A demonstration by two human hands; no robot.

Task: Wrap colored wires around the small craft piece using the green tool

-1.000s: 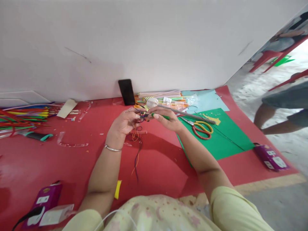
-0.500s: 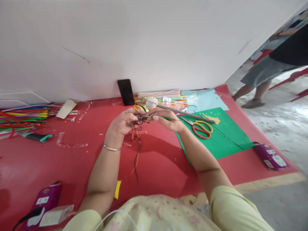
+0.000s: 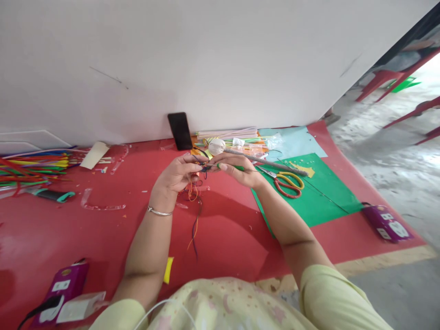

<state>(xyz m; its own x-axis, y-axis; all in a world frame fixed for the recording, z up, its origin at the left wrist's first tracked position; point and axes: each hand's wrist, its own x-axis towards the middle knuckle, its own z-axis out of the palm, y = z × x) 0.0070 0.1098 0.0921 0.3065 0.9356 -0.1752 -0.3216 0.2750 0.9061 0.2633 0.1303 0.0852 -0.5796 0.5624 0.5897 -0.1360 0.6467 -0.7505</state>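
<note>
My left hand [image 3: 179,174], a bracelet on its wrist, pinches a small bundle of dark blue yarn [image 3: 205,168] between thumb and fingers. Orange and purple thread ends [image 3: 195,224] dangle below it over the table. In my right hand [image 3: 240,168] is a slim crochet hook [image 3: 238,168] with a green handle; its metal shaft points left into the yarn, and its tip is hard to make out. The two hands nearly meet. Just beyond them lies a grey stick [image 3: 268,161] with a white ball [image 3: 217,146] at its end.
A phone [image 3: 180,131] leans on the white wall. Scissors [image 3: 288,184] rest on a green sheet [image 3: 323,197] to the right. Pipe cleaners [image 3: 37,165] and a dark-handled tool [image 3: 51,195] lie left. Purple boxes [image 3: 387,223] sit at both sides of the red table [image 3: 227,247].
My left fingers have shifted slightly around the yarn, and the hook's shaft shows a little more plainly. The person walking at the right has left the view.
</note>
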